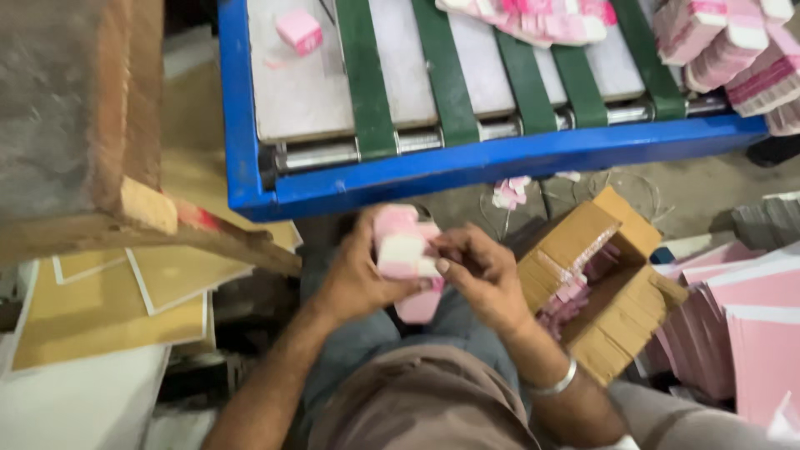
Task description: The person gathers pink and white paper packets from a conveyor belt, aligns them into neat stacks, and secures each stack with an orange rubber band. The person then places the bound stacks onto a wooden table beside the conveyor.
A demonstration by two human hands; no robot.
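Observation:
Both hands hold one small stack of pink and white folded cartons (406, 258) over my lap. My left hand (357, 271) wraps the stack from the left, thumb on top. My right hand (482, 271) pinches its right edge; a metal bangle sits on that wrist. Just beyond the hands runs a blue-framed conveyor (250, 125) with green belts (367, 83). More pink cartons (542, 21) lie on the belts at the far end, and a single one (298, 32) sits at the far left.
An open cardboard box (596, 279) with pink cartons inside stands to my right. Stacks of pink sheets (750, 325) lie further right. A worn wooden structure (92, 125) and brown boards (125, 308) are on the left. Loose string and scraps (510, 193) lie on the floor.

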